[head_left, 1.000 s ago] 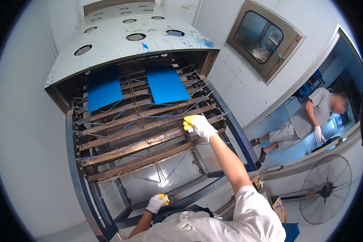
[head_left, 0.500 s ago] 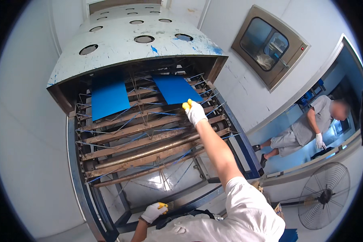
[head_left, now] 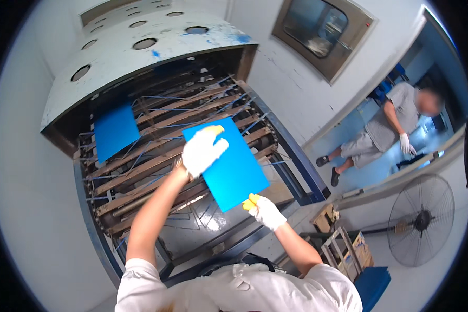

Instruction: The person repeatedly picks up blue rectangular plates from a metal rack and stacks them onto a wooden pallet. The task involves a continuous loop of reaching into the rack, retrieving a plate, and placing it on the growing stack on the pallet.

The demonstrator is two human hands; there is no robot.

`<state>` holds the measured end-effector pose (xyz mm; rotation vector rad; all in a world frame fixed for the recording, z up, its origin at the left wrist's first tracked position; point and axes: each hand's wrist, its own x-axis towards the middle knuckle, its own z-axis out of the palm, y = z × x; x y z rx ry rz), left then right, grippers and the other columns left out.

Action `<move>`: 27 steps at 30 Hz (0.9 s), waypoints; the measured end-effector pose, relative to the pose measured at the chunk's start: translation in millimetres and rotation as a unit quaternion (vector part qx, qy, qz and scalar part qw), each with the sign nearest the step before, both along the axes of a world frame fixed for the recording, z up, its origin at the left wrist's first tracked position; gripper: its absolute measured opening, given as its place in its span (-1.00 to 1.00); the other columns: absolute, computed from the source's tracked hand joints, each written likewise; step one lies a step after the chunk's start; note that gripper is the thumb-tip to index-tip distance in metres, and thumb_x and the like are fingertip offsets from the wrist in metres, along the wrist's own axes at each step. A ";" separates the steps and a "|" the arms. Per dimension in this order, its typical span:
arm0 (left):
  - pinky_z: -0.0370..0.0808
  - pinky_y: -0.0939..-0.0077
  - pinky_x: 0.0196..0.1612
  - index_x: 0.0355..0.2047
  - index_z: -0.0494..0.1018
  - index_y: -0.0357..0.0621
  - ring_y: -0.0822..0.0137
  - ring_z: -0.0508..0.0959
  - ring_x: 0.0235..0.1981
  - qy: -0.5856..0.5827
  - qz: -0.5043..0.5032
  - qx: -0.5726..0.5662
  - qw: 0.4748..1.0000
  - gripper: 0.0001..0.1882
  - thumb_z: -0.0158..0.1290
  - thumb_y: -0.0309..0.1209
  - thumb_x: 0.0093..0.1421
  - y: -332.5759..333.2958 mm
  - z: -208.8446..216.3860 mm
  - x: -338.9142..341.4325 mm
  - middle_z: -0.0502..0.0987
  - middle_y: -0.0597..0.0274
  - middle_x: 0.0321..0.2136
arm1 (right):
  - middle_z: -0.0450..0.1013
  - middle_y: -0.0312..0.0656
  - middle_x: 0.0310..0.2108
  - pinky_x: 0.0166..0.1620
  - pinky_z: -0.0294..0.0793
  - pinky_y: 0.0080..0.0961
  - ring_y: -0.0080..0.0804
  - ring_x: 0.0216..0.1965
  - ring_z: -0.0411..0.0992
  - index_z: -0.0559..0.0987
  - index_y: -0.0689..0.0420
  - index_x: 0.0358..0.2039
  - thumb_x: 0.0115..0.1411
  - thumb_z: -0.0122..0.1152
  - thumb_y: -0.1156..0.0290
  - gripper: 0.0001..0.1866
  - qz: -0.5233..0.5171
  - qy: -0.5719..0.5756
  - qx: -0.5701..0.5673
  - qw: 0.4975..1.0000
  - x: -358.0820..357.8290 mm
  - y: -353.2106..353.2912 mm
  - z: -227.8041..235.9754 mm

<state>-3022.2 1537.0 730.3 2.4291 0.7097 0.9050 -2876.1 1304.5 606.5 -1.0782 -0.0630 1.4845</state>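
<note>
A flat blue panel (head_left: 239, 166) is held out in front of me, tilted, above the near end of the slatted conveyor (head_left: 164, 148). My right hand (head_left: 268, 212), in a white glove with yellow fingertips, pinches its near edge. Over the panel's left side lies my left hand (head_left: 200, 152), gloved the same way, thumb apart from the stretched fingers; whether it presses on the surface I cannot tell. A second blue panel (head_left: 116, 132) rests on the wire supports at the conveyor's left, partly under the hood.
The pale hood (head_left: 114, 65) with round holes covers the conveyor's far part. At lower right stand blue panels (head_left: 372, 288), a wooden frame (head_left: 343, 255) and a caged fan (head_left: 422, 221). A person (head_left: 392, 125) in grey is beyond the opening at right.
My right hand has drawn the right-hand blue panel off the conveyor toward me. My left hand has risen from near my body to the panel. The view has shifted right.
</note>
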 end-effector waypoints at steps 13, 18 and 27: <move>0.30 0.29 -0.11 -0.07 0.27 -0.18 0.03 0.40 -0.18 0.184 -0.081 -0.089 0.976 -0.47 -0.13 -0.08 0.04 -117.6 6.1 160.3 0.39 -0.08 -0.19 | 0.39 -0.08 -0.36 -0.26 0.46 -0.47 -0.31 -0.28 0.41 0.39 0.28 -0.39 0.09 -0.11 0.47 -0.85 -0.168 -0.125 0.076 0.975 39.8 -195.8 -15.1; 0.34 0.27 -0.19 -0.03 0.25 -0.07 0.01 0.43 -0.26 0.152 -0.247 -0.105 0.951 -0.49 -0.10 -0.26 -0.06 -250.7 -35.3 241.3 0.38 -0.11 -0.21 | 0.36 -0.08 -0.53 -0.42 0.49 -0.48 -0.27 -0.42 0.44 0.36 0.30 -0.51 -0.04 -0.08 0.64 -0.96 -0.273 -0.279 -0.081 0.917 67.8 -346.3 -14.6; 0.22 0.37 0.01 -0.05 0.24 -0.23 0.03 0.32 -0.09 0.081 -0.504 0.010 0.860 -0.40 -0.06 -0.47 -0.24 -527.1 -74.2 385.5 0.33 -0.12 -0.15 | 0.37 -0.21 -0.51 -0.39 0.39 -0.61 -0.43 -0.49 0.37 0.36 0.21 -0.37 -0.09 0.01 0.70 -0.79 -0.561 -0.280 -0.466 0.624 75.7 -572.1 -46.4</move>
